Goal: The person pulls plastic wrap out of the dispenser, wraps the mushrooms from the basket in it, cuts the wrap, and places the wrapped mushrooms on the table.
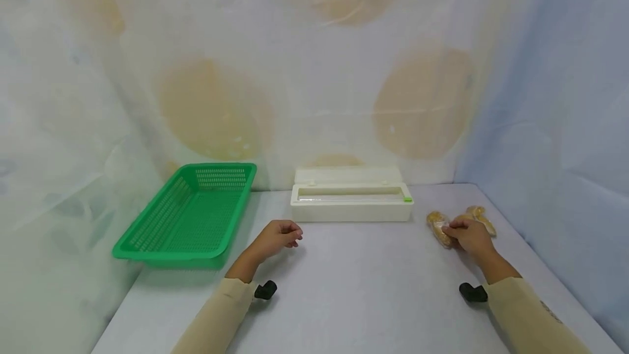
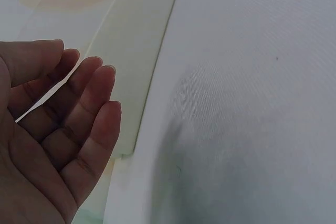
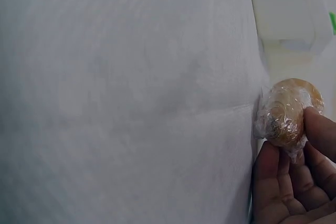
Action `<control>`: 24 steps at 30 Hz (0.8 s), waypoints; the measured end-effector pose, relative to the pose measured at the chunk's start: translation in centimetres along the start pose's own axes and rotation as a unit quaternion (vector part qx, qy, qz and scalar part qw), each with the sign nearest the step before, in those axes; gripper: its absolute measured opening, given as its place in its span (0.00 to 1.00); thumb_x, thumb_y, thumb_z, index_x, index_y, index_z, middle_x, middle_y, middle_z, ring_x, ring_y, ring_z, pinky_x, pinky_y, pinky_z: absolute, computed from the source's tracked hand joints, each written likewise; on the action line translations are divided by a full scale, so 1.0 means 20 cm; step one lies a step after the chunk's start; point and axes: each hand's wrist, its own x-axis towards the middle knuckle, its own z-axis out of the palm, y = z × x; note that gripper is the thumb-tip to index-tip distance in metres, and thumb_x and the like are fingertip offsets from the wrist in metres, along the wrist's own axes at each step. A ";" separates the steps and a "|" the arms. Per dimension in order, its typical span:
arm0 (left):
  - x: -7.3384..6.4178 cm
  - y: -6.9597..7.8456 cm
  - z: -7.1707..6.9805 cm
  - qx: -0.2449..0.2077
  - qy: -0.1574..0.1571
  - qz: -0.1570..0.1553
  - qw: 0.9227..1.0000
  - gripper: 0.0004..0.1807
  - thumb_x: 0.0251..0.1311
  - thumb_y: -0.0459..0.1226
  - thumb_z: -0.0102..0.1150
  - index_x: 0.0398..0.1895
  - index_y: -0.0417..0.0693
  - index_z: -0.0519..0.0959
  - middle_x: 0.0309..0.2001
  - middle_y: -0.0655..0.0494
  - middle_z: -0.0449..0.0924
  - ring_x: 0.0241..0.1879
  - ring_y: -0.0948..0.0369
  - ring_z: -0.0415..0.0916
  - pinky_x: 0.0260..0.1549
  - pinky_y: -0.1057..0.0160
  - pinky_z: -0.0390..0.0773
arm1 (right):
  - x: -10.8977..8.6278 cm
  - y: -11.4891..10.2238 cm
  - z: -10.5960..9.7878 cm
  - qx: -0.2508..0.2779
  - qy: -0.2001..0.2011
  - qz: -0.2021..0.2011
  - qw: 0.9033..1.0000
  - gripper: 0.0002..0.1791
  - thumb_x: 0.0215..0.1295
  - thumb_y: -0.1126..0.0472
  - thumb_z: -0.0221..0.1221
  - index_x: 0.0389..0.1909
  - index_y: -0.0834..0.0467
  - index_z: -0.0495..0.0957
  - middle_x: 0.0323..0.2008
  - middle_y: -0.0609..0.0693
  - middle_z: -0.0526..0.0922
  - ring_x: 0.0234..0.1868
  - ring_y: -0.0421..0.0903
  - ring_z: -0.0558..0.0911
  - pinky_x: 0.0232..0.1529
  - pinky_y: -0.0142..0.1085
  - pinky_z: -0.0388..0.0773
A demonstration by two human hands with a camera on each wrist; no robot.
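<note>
My right hand (image 1: 473,240) is at the table's right side, pinching a golden-brown bread roll (image 1: 439,229) wrapped in clear film. In the right wrist view, the thumb lies on one side of the wrapped roll (image 3: 286,111) and the fingers are beneath it. A second wrapped roll (image 1: 484,219) lies just behind that hand, partly hidden. My left hand (image 1: 276,239) hovers over the table with loosely bent fingers and nothing in them. In the left wrist view its palm (image 2: 37,177) is bare. Ahead stands a white cling film dispenser (image 1: 351,212) with its lid (image 1: 349,175) up.
A green plastic basket (image 1: 169,258) with slotted sides stands at the left of the white table (image 1: 373,294). A green slider (image 1: 408,199) sits at the dispenser's right end. Patterned sheeting (image 1: 314,81) encloses the table at the back and both sides.
</note>
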 end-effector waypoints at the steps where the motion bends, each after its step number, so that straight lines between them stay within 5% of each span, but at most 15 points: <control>1: 0.00 0.00 -0.01 0.001 0.000 -0.001 1.000 0.14 0.66 0.38 0.60 0.42 0.33 0.79 0.38 0.42 0.82 0.34 0.56 0.81 0.38 0.59 0.81 | 0.00 0.00 0.00 -0.006 0.000 -0.001 1.000 0.18 0.65 0.58 0.63 0.45 0.69 0.74 0.33 0.49 0.78 0.30 0.39 0.77 0.29 0.33 0.78; 6: -0.03 -0.01 -0.02 0.006 0.001 -0.001 1.000 0.12 0.66 0.37 0.60 0.41 0.33 0.80 0.37 0.42 0.82 0.33 0.55 0.81 0.37 0.57 0.81 | 0.01 0.01 -0.01 -0.023 0.000 0.004 1.000 0.18 0.66 0.58 0.63 0.44 0.71 0.75 0.32 0.51 0.80 0.30 0.39 0.78 0.28 0.33 0.78; 10: -0.05 0.00 -0.02 0.015 -0.002 -0.001 1.000 0.12 0.66 0.37 0.59 0.41 0.33 0.80 0.38 0.42 0.82 0.32 0.55 0.81 0.37 0.56 0.81 | 0.01 0.01 -0.03 -0.094 0.000 -0.007 0.996 0.19 0.67 0.56 0.62 0.42 0.71 0.77 0.29 0.52 0.82 0.28 0.42 0.79 0.27 0.34 0.77; 15: -0.08 -0.01 -0.03 0.070 0.004 0.003 0.998 0.12 0.67 0.38 0.59 0.40 0.35 0.80 0.36 0.46 0.82 0.30 0.58 0.80 0.35 0.57 0.80 | 0.01 -0.02 -0.06 -0.246 0.005 -0.080 0.966 0.20 0.68 0.51 0.59 0.40 0.67 0.79 0.30 0.55 0.82 0.28 0.48 0.77 0.28 0.40 0.72; 19: -0.10 0.00 -0.04 0.136 0.016 0.010 0.990 0.10 0.67 0.39 0.58 0.40 0.40 0.82 0.35 0.51 0.82 0.31 0.60 0.78 0.34 0.58 0.78 | -0.02 -0.06 -0.08 -0.269 0.000 -0.099 0.958 0.20 0.70 0.49 0.57 0.42 0.64 0.80 0.30 0.53 0.81 0.28 0.49 0.75 0.25 0.40 0.69; 24: -0.12 0.00 -0.05 0.231 0.051 0.022 0.971 0.05 0.65 0.39 0.60 0.36 0.49 0.83 0.32 0.62 0.80 0.33 0.63 0.74 0.32 0.60 0.76 | -0.04 -0.09 -0.13 -0.267 -0.004 -0.100 0.958 0.24 0.71 0.49 0.55 0.49 0.68 0.79 0.42 0.65 0.81 0.36 0.57 0.79 0.28 0.44 0.74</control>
